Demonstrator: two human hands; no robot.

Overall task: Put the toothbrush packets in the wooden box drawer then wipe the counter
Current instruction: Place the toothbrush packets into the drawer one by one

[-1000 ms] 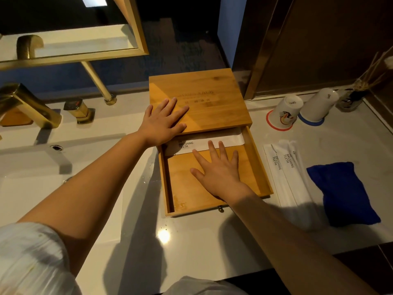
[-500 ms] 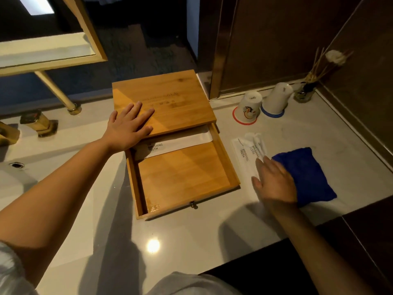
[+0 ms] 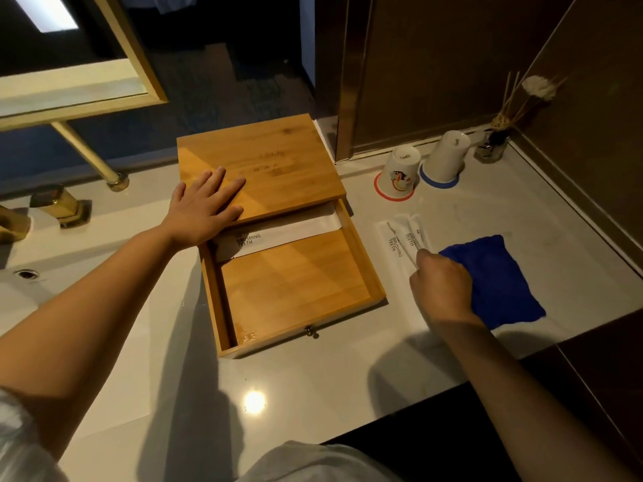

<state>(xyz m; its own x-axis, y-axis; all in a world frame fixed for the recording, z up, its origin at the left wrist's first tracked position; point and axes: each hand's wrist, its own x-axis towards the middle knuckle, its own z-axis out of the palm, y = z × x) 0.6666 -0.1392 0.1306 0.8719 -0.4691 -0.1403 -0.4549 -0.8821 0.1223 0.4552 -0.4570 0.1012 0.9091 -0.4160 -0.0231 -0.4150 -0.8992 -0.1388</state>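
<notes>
- Our left hand lies flat, fingers spread, on the wooden box lid.
- Drawer is pulled open, one toothbrush packet lying at its back.
- Our right hand is curled over the loose toothbrush packets on the counter, just beside the blue cloth; can't tell if it's actually gripping one.

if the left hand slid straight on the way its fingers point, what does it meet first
Nothing soon, it seems: the left hand lies flat on the wooden box, fingers aimed across its bare lid toward the far right corner. Past that edge stands the wall; depth is unclear.
</notes>
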